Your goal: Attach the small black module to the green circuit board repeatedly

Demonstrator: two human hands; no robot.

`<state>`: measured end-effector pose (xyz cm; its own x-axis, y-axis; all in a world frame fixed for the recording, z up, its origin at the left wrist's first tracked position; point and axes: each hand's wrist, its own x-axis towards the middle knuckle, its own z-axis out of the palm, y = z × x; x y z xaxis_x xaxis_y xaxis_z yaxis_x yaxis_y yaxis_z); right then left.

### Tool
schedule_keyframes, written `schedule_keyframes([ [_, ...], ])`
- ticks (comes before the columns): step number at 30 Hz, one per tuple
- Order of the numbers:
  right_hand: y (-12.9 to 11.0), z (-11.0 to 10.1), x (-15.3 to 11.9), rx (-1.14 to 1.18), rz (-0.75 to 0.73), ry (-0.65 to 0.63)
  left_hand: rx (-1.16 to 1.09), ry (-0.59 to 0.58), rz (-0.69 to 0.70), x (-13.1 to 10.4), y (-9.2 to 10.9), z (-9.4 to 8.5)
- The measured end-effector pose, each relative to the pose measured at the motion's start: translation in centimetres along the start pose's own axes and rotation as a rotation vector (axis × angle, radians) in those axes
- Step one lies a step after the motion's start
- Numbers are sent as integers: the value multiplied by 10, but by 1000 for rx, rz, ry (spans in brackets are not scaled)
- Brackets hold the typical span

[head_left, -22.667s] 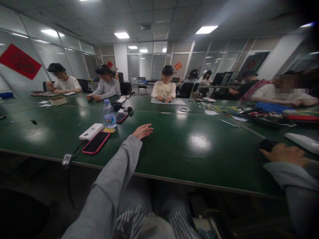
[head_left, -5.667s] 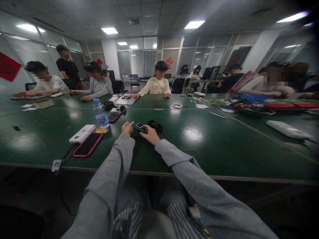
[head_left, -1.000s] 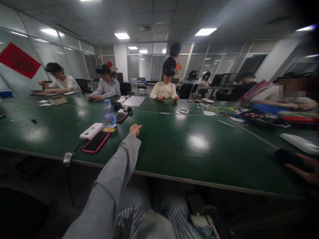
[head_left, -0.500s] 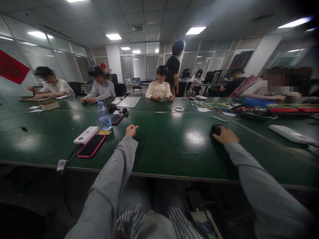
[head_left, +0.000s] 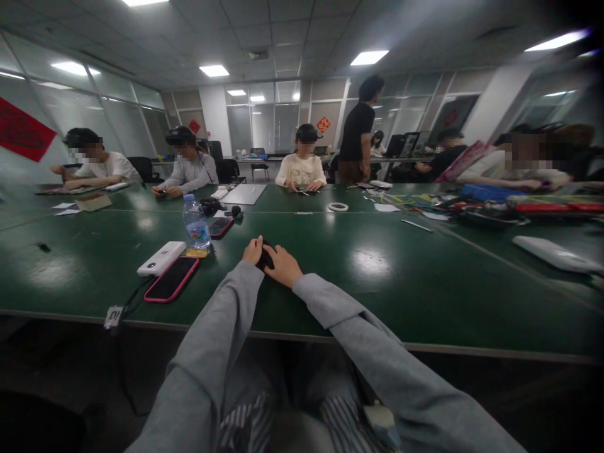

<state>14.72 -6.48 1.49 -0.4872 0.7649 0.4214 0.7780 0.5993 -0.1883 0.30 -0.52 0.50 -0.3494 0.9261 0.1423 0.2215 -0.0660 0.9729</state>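
Note:
Both hands meet over the green table [head_left: 368,308], a little left of the middle. My right hand [head_left: 284,265] is wrapped round a small black object [head_left: 268,257], whose exact kind I cannot make out. Against the left side of that object rests my left hand [head_left: 253,250], its fingers closed; whether it also grips the object is too small to tell. Left of my hands stand a water bottle [head_left: 197,223], a pink-edged phone [head_left: 172,279] and a white power bank [head_left: 162,258].
Further back lie a second phone [head_left: 221,227], a white ring [head_left: 338,206] and a thin pen-like stick [head_left: 417,225]. Cables and tools crowd the right rear. A white device [head_left: 550,253] lies at right. Several people sit beyond; one stands.
My right hand has swung from the right side of the table to my left hand, bringing the black object with it. The standing person in the background has moved right.

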Motion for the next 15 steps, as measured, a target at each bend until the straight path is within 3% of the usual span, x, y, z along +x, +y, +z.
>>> schedule_keyframes([
  [6, 3, -2, -3, 32, 16, 0, 128, -28, 68, 3, -2, -4],
  [15, 13, 8, -1, 235, 40, 62, -154, 0, 73, 11, -5, -1],
])
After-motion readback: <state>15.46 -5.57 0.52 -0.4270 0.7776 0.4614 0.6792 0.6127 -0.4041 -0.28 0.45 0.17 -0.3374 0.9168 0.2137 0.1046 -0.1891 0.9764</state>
